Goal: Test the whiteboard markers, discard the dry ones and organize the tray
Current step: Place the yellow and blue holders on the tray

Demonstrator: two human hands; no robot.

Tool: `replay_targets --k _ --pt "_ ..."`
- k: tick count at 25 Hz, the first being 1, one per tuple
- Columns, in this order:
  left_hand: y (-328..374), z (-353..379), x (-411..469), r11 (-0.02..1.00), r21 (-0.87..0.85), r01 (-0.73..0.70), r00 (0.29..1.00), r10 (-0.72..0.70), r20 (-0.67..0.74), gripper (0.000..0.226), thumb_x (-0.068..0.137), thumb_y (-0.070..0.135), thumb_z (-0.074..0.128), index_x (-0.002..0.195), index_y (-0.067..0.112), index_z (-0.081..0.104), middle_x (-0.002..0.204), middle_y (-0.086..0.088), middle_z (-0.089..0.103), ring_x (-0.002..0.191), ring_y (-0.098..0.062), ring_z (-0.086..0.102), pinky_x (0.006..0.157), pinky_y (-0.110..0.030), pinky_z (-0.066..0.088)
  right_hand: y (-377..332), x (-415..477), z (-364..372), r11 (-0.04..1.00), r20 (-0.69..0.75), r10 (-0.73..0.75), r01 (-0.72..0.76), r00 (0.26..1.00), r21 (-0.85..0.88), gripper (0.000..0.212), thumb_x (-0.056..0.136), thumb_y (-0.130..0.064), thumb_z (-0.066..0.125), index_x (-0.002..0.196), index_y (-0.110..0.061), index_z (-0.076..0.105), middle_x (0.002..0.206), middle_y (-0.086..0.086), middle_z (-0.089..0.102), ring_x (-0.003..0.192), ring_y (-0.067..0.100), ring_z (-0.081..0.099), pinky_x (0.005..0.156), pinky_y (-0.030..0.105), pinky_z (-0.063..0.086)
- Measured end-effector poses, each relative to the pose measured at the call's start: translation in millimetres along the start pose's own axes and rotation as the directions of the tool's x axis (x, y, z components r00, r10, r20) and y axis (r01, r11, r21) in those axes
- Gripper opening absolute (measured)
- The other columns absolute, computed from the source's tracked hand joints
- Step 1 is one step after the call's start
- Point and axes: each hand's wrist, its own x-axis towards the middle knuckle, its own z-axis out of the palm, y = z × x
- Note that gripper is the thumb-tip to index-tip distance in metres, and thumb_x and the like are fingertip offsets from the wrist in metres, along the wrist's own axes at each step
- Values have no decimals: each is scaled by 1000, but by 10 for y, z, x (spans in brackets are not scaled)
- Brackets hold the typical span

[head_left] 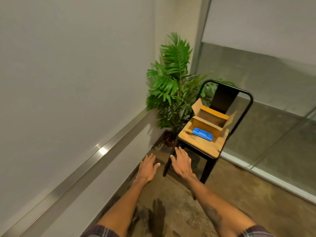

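Note:
A blue plastic tray [203,133] lies on the wooden seat of a black metal chair [201,145], just in front of an open cardboard box [212,119]. No markers show in this view. My left hand [148,166] and my right hand [182,161] stretch forward side by side, palms down and fingers straight, holding nothing. Both hover short of the chair's front edge, with the right hand closest to the seat corner. A white wall panel, perhaps the whiteboard [68,74], fills the left, with a metal ledge [102,149] along its bottom.
A potted palm [172,86] stands in the corner behind the chair. Glass panels [265,82] close off the right side. The concrete floor [188,211] has dark stains near my arms.

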Motion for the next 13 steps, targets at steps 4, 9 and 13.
replay_targets --k 4,9,13 --pt "448 185 445 997 -51 -54 998 56 38 60 103 37 46 155 15 28 164 -2 21 152 -19 15 124 -40 16 490 289 -307 965 -36 176 -165 984 206 59 101 -38 46 154 -18 27 161 4 25 149 23 20 120 45 19" --pt "933 327 1122 990 -113 -89 992 99 80 58 102 29 51 154 14 31 161 -2 28 150 -18 23 123 -33 18 966 710 -583 847 -50 368 -312 929 430 59 100 -35 51 152 -16 31 157 6 33 144 25 31 118 42 27" --pt "1176 401 1797 989 -122 -86 980 106 170 56 99 28 56 151 15 38 157 -4 38 145 -19 34 120 -33 26 1241 1178 -692 754 -1 482 -414 876 511 58 100 -33 51 152 -16 31 155 8 36 142 28 35 115 40 30"
